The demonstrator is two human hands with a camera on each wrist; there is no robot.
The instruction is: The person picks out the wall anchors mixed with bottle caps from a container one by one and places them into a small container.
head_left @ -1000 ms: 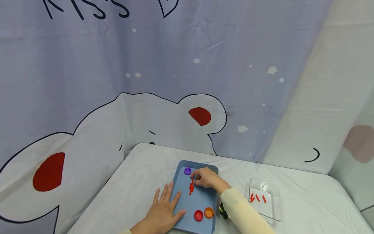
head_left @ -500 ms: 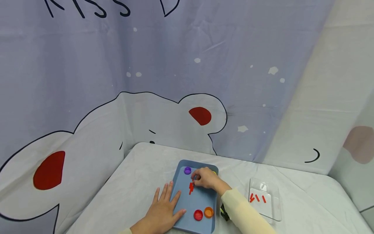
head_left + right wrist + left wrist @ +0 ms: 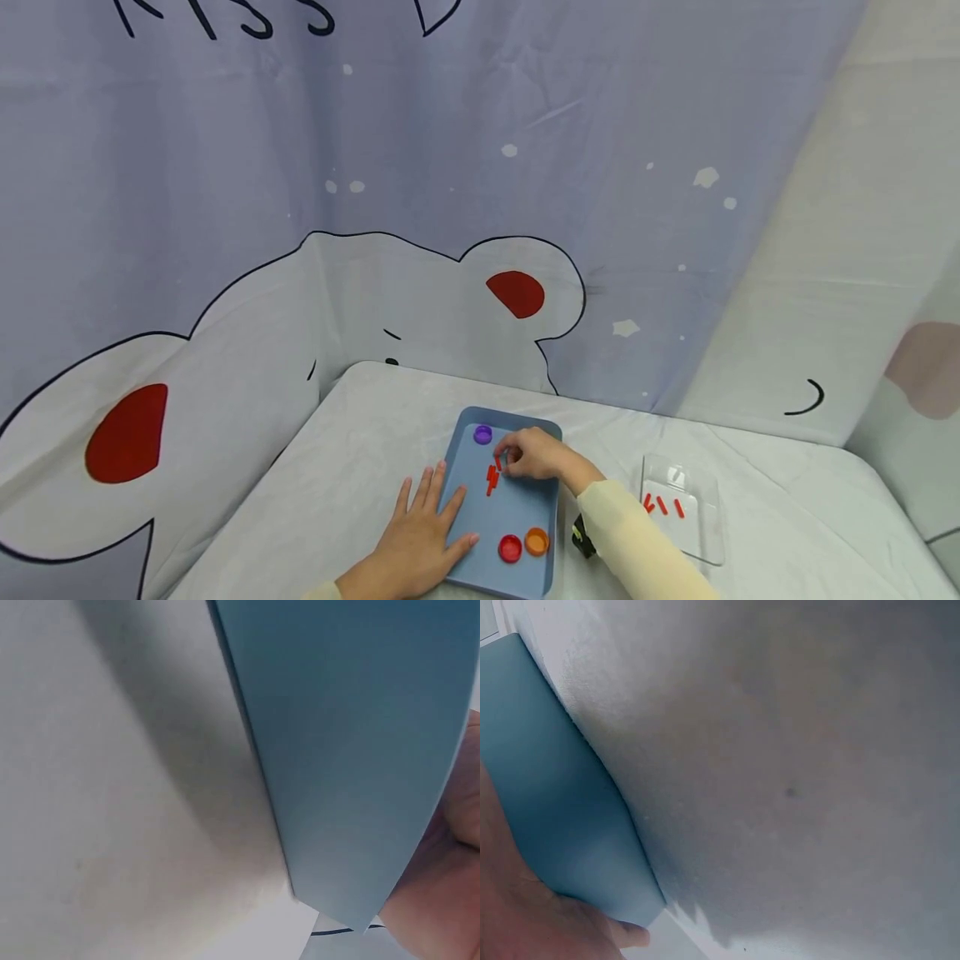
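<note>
In the head view a blue-grey tray [image 3: 517,508] lies on the white-covered table. My right hand [image 3: 538,454] is over its far right part, thumb and fingertips pinching a small red stick [image 3: 498,463]. Just nearer lie several more red sticks [image 3: 491,481] in a tight cluster. My left hand [image 3: 415,537] rests with straight, spread fingers on the tray's left rim. The left wrist view shows part of that hand [image 3: 547,922] against the tray's outer side [image 3: 562,787]. In the right wrist view the tray wall [image 3: 352,765] hides most of the right hand [image 3: 442,900].
A purple round cap [image 3: 483,434] sits at the tray's far end. Red [image 3: 510,548] and orange [image 3: 536,542] caps sit at the near end. Right of the tray stands a clear box [image 3: 705,533] with several red sticks [image 3: 662,505]. A black object [image 3: 582,537] shows beside my right sleeve.
My right hand has shifted very slightly right, with the red stick at its fingertips. A bit of yellow seen behind that hand earlier is now hidden. The left hand stays in place.
</note>
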